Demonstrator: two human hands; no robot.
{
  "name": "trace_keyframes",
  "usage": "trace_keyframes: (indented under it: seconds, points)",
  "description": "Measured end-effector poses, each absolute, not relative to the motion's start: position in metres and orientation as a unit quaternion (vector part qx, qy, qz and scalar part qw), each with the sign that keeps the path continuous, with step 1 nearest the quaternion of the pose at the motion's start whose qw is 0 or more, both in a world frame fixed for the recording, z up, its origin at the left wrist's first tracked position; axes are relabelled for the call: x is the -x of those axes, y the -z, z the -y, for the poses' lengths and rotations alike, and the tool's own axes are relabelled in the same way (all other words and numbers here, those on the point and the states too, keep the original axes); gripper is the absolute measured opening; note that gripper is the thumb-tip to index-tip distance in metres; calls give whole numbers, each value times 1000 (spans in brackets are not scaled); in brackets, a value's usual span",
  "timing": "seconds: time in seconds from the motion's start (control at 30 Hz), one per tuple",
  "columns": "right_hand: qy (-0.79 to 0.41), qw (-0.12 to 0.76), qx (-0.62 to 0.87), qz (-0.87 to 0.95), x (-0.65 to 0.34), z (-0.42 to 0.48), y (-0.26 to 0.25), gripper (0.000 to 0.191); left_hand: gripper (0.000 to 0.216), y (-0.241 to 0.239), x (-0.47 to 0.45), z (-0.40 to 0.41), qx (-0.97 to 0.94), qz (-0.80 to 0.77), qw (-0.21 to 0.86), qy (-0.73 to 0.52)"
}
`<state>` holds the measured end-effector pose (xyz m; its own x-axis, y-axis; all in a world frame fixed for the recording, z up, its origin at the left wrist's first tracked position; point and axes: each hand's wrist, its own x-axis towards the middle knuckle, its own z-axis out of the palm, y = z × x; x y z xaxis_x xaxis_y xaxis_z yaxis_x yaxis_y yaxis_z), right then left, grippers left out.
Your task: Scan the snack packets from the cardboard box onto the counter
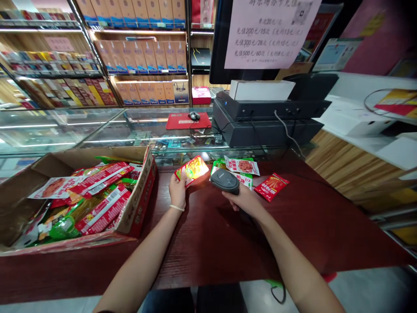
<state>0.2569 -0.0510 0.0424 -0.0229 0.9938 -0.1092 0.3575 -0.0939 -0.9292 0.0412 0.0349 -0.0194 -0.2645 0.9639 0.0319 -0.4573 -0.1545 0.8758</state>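
Note:
My left hand [177, 190] grips a red and yellow snack packet [193, 170] by its lower edge, tilted above the dark red counter [208, 243]. My right hand [243, 201] is wrapped round the handle of a grey barcode scanner [225, 181], whose head faces the packet, which is brightly lit. Just beyond the scanner lie a green and white packet [241, 167] and a red packet [271, 186] on the counter.
An open cardboard box [138, 204] full of several snack packets sits at the left. Behind are a glass display case [146, 130], a black register unit [267, 121] with cables, a red mouse pad [184, 121] with a mouse, and shelves of boxed goods.

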Motion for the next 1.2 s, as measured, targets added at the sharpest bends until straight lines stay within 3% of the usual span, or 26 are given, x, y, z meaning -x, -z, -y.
trace_keyframes:
  seconds: [0.23, 0.4, 0.6, 0.8, 0.93, 1.1, 1.2]
  points:
    - [-453, 384, 575, 563, -262, 50, -41, 28, 42, 22, -40, -36, -353, -396, 494, -689]
    - [-475, 416, 560, 537, -261, 49, -42, 33, 39, 21, -43, -30, -405, -444, 419, -681]
    - [-516, 495, 493, 496, -257, 54, -54, 38, 28, -42, -37, 7, -479, -452, 332, -675]
    - [-523, 519, 455, 500, -247, 59, -70, 35, 19, -127, 47, 51, -551, -455, 99, -692]
    - [-532, 511, 440, 512, -233, 60, -74, 35, 14, -144, 133, 59, -583, -495, -54, -642]
    - [-515, 502, 436, 541, -216, 57, -75, 34, 29, -129, 193, 56, -711, -554, -17, -433]
    - [-500, 509, 445, 541, -212, 53, -76, 36, 30, -121, 192, 52, -725, -552, 6, -412]
